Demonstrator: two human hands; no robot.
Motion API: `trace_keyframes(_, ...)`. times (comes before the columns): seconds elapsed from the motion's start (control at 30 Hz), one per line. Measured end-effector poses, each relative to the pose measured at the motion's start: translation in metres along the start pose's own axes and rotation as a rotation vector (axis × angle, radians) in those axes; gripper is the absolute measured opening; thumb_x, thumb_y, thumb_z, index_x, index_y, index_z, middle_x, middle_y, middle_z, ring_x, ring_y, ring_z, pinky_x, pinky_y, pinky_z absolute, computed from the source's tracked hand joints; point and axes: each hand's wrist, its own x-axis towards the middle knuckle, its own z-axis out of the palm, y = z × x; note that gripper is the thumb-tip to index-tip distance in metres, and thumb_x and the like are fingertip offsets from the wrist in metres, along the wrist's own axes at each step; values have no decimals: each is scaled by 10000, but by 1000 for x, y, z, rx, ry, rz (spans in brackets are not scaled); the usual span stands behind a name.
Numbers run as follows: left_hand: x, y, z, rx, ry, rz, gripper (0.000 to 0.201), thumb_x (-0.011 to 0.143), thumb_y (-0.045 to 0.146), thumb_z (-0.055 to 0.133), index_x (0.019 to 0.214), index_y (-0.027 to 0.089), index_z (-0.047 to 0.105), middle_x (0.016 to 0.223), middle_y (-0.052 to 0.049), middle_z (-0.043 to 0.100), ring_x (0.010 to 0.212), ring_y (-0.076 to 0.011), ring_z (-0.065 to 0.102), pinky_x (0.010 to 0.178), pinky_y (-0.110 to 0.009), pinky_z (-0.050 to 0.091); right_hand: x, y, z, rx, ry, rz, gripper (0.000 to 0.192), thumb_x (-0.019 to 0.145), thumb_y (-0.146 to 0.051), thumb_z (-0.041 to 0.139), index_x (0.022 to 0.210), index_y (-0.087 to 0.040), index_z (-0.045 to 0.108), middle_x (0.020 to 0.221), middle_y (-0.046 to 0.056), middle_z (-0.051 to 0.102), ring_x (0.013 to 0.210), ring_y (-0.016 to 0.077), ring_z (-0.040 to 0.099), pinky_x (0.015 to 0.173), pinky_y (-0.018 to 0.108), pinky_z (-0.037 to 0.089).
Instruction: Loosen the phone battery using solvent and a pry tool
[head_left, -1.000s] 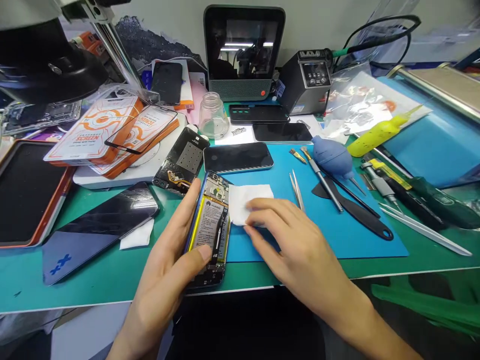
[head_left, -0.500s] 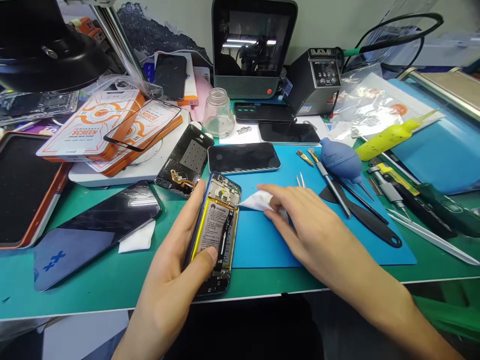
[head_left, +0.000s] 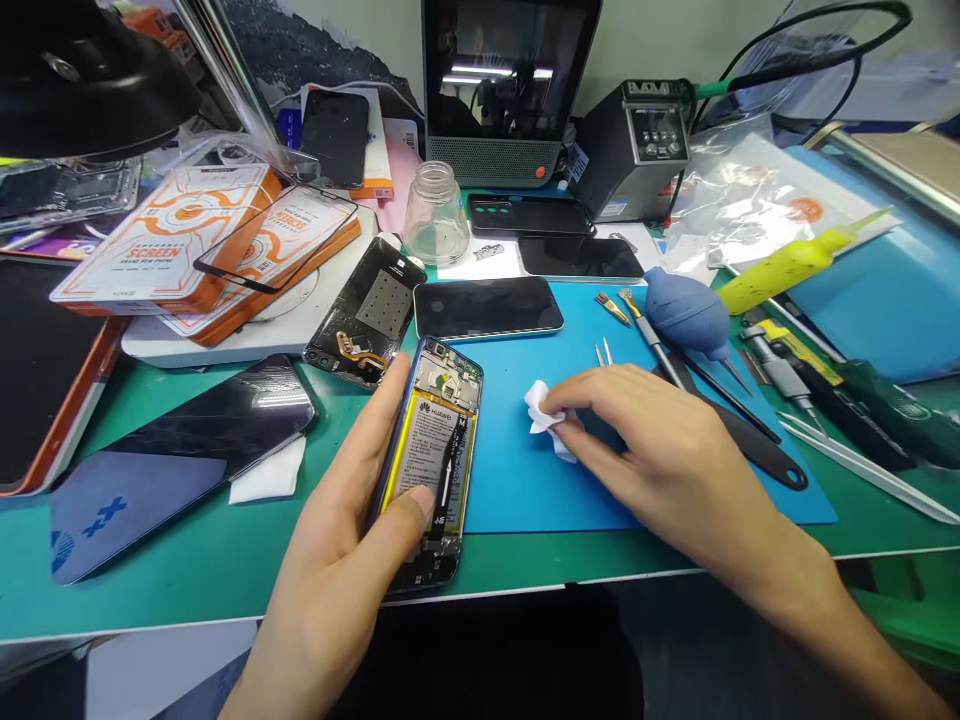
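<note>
An opened phone lies face down with its back cover off, straddling the left edge of a blue work mat near the front of a green bench; its yellow-edged battery and circuit board are exposed. The person's left hand cups the phone from the left side, fingers along its edge and thumb pressed on the lower battery, partly closed in a steadying hold. The right hand rests on the mat to the right of the phone, fingertips pinched shut on a crumpled white wipe, which sits apart from the phone. To wipe well, the left hand should probably keep the phone pinned flat and the cloth pass lightly, clear of the thin cables. Tweezers, a blue air blower and a black pry tool lie beyond the right hand.
</note>
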Motion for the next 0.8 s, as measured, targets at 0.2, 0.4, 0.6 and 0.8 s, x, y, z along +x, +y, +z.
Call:
trace_keyframes(0.2,-2,4,1,28,11,13,698,976,494,910,1615,649,677,1767,178,653,1728,-359,566,1477,-547,437,0,-31,18,49,109,79,87,1163,-132,741,1140,-153,823,1074,20,869,975,149,808,941,296,609)
trace_keyframes(0.4,-4,8,1,32,33,15,661,963,454,914,1565,651,723,1721,172,694,1724,-394,560,1472,-608,403,3,-37,31,-38,113,31,123,1161,-113,718,1140,-125,838,1088,56,868,972,209,801,874,367,615)
trace_keyframes(0.6,5,6,3,49,11,38,971,980,542,865,1848,465,437,1906,92,499,1874,-460,214,1558,-651,251,2,-37,29,-172,55,-113,204,1149,-43,660,1252,-64,835,1118,106,892,964,256,799,824,413,632)
trace_keyframes(0.8,15,7,8,20,10,25,1015,983,610,833,1874,466,369,1930,106,452,1885,-465,142,1561,-665,291,8,-38,18,-245,-26,-239,338,1210,-80,491,1250,-16,820,1177,145,903,995,283,812,793,456,641)
